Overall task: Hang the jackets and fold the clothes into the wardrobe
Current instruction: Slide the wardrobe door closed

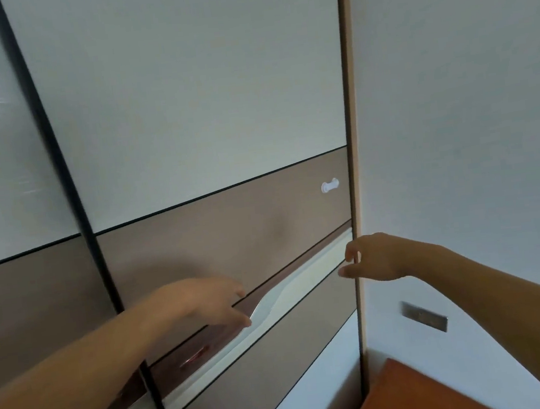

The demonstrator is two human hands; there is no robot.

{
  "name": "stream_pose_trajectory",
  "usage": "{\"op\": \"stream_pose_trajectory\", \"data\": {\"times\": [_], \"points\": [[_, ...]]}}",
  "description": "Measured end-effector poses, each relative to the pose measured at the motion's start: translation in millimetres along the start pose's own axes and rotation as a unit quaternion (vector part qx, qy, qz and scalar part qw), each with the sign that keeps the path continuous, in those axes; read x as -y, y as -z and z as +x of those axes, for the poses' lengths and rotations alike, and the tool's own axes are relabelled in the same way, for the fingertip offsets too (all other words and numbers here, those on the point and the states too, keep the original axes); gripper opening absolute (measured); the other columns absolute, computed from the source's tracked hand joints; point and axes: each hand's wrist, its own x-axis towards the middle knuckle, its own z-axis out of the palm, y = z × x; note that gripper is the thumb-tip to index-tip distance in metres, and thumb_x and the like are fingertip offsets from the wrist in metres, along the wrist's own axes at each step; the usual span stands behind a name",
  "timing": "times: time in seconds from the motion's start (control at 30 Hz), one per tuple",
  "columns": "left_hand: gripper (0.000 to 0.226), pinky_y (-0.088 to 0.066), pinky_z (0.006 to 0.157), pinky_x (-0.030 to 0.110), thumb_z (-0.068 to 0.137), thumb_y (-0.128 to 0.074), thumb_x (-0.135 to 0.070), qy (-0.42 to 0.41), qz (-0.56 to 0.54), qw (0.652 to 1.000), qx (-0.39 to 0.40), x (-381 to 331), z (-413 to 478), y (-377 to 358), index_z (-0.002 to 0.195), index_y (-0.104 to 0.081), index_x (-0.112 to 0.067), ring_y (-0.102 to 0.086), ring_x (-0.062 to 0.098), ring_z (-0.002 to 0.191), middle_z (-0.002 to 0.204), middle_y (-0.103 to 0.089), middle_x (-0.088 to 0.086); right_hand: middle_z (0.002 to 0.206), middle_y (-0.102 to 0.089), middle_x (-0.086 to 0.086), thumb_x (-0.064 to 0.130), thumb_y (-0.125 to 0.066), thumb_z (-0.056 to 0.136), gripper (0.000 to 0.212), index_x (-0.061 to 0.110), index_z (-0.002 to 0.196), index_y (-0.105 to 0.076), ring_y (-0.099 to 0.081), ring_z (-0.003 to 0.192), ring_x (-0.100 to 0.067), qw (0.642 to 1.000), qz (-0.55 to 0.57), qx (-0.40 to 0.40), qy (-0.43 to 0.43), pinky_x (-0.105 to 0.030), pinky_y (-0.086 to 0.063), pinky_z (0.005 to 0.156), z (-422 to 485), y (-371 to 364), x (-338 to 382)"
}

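Wardrobe (10, 301) shut. No jackets or clothes in view; where they lie can't be told from here.

Right sliding door (184, 113) fills the view, pale glossy panels above a brown belt.

Your left hand (202, 299) lies at the door's middle, fingers straight and loosely spread, tips on the wavy white handle band (288, 289) that crosses the belt.

Your right hand (376, 259) is at the door's right edge, against the frame post (350, 128), thumb below and fingers above with the edge between them. Blur: can't tell whether it has closed on the edge.

Small white knob (330, 186) sits on the door above the right hand, untouched.

Right of the door: plain wall (453, 116) with a grey wall plate (424, 316) and, below it, an orange panel (418, 396), identity unclear.

Handling, my estimate:
- The door is a rigid, fairly heavy panel with a slick face, so flat palms would likely skid.
- Take hold at the recessed lip of the band or the door's vertical edge, and pull sideways along the track.
- Keep fingertips out of the gap at the post.
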Motion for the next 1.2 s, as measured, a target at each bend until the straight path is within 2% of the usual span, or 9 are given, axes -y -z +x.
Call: {"op": "stream_pose_trajectory", "data": {"times": [0.23,0.4,0.5,0.57,0.63,0.7,0.77,0.9,1.2], "points": [[0.068,-0.038,0.110,0.031,0.097,-0.056,-0.056,-0.029,0.005,1.000,-0.005,-18,113,45,0.153,-0.038,-0.023,-0.049,0.017,0.135,0.150,-0.049,-0.004,0.136,-0.060,-0.003,0.069,-0.048,0.095,0.064,0.020,0.136,-0.055,-0.056,0.119,-0.021,0.997,0.007,-0.039,-0.062,-0.037,-0.045,0.100,83,17,-70],[0.058,-0.041,0.110,0.035,0.095,-0.057,-0.051,-0.044,0.043,0.989,-0.132,-17,173,61,0.147,-0.044,-0.029,-0.046,0.018,0.136,0.148,-0.049,-0.004,0.129,-0.063,-0.007,0.067,-0.050,0.096,0.064,0.014,0.132,-0.054,-0.059,0.116,-0.026,0.992,0.037,-0.083,-0.083,-0.038,-0.048,0.096,143,28,-104],[0.054,-0.047,0.105,0.039,0.093,-0.059,-0.049,-0.067,0.149,0.955,-0.247,-9,200,70,0.142,-0.047,-0.030,-0.039,0.019,0.137,0.144,-0.046,-0.004,0.131,-0.061,-0.008,0.074,-0.049,0.091,0.077,0.013,0.138,-0.049,-0.059,0.116,-0.026,0.990,0.048,-0.100,-0.082,-0.042,-0.051,0.095,195,33,-126],[0.058,-0.047,0.107,0.044,0.079,-0.076,-0.045,-0.091,0.238,0.913,-0.318,-6,213,76,0.130,-0.058,-0.025,-0.043,0.028,0.137,0.139,-0.053,0.005,0.132,-0.060,-0.010,0.076,-0.048,0.090,0.083,0.012,0.142,-0.043,-0.060,0.114,-0.027,0.991,0.050,-0.104,-0.071,-0.043,-0.052,0.095,232,35,-136],[0.071,-0.031,0.117,0.048,0.058,-0.091,-0.040,-0.083,0.294,0.882,-0.359,-1,224,81,0.121,-0.067,-0.021,-0.047,0.038,0.136,0.141,-0.055,0.017,0.134,-0.058,-0.012,0.077,-0.047,0.090,0.088,0.010,0.147,-0.038,-0.061,0.115,-0.029,0.991,0.049,-0.107,-0.060,-0.043,-0.053,0.094,268,37,-144],[0.085,-0.014,0.123,0.048,0.050,-0.095,-0.042,-0.068,0.328,0.876,-0.349,5,230,82,0.127,-0.067,-0.018,-0.039,0.042,0.143,0.152,-0.044,0.024,0.136,-0.056,-0.014,0.079,-0.046,0.088,0.093,0.009,0.149,-0.035,-0.060,0.116,-0.030,0.990,0.047,-0.122,-0.047,-0.045,-0.053,0.094,303,39,-149],[0.098,-0.012,0.124,0.052,0.053,-0.093,-0.050,-0.047,0.366,0.868,-0.331,10,233,77,0.140,-0.058,-0.020,-0.020,0.043,0.151,0.162,-0.022,0.027,0.137,-0.052,-0.017,0.080,-0.047,0.086,0.093,0.013,0.148,-0.031,-0.058,0.118,-0.035,0.987,0.061,-0.143,-0.030,-0.049,-0.052,0.095,334,38,-153],[0.112,0.003,0.124,0.057,0.073,-0.077,-0.062,0.006,0.422,0.860,-0.286,14,238,66,0.161,-0.015,-0.030,0.020,0.041,0.152,0.163,0.025,0.024,0.140,-0.046,-0.020,0.082,-0.046,0.085,0.091,0.025,0.150,-0.018,-0.053,0.123,-0.041,0.980,0.103,-0.171,0.003,-0.056,-0.051,0.097,374,33,-153],[0.117,-0.007,0.124,0.057,0.064,-0.083,-0.061,0.018,0.424,0.856,-0.293,12,235,66,0.160,-0.024,-0.030,0.008,0.040,0.154,0.166,0.012,0.024,0.145,-0.037,-0.019,0.080,-0.032,0.091,0.073,0.023,0.137,-0.029,-0.062,0.110,-0.042,0.972,0.023,-0.225,0.063,-0.050,-0.057,0.083,388,23,-158]]}}
